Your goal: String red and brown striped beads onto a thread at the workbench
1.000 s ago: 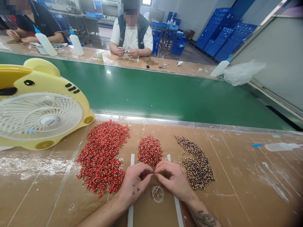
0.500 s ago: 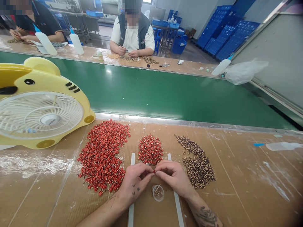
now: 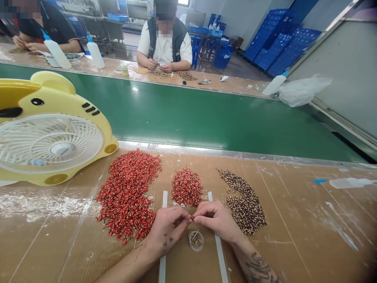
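Note:
Between the fingertips of my left hand [image 3: 172,228] and my right hand [image 3: 216,220] is a small red piece [image 3: 192,218]; both hands pinch it, their tips nearly meeting. Its exact kind is too small to make out. Just beyond the hands lies a small heap of red pieces with pale tips [image 3: 187,186]. A much larger heap of like red pieces [image 3: 129,192] spreads to the left. To the right is a curved heap of small dark-and-gold pieces [image 3: 247,204]. Below my fingers stands a small clear cup [image 3: 196,240] with a thin stick in it.
A yellow fan [image 3: 59,133] stands at the left. Two white strips [image 3: 218,251] flank the cup on the brown tabletop [image 3: 294,224]. A bottle [image 3: 350,182] lies at the right. Past a green belt [image 3: 206,114], two co-workers sit at another bench [image 3: 229,80].
My hands stay together over the cup, fingertips slightly lower and the red piece showing more between them. The view has shifted very slightly.

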`<state>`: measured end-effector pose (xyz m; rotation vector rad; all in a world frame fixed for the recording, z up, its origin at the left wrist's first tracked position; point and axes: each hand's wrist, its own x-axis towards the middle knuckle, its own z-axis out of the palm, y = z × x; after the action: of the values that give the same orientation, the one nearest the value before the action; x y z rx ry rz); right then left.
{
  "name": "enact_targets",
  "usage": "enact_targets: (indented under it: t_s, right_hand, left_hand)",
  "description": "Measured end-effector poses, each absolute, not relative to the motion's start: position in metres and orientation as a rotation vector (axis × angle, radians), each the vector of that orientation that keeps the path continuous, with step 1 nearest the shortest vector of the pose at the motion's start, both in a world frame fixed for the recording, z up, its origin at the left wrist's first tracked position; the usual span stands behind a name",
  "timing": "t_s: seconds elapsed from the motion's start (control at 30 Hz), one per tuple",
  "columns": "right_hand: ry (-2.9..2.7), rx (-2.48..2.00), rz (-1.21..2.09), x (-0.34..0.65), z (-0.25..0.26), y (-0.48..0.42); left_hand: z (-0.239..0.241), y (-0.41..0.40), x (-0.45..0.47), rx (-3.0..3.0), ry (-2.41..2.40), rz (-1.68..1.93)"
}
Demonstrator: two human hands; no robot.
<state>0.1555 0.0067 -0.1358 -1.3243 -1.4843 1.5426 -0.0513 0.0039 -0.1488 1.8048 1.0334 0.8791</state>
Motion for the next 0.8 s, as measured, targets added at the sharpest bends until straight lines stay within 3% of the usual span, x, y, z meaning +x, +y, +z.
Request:
enact_targets:
  t_s: [0.43, 0.8]
  right_hand:
    - [-1.472, -1.343, 1.56, 0.153, -0.139, 0.008]
    - [-1.385, -1.395, 1.38, 0.155, -0.133, 0.005]
  left_hand:
    - [-0.145, 0.002, -0.049, 1.798, 1.054, 0.848]
    - [-0.142, 0.032, -0.055, 1.872, 1.326, 0.879]
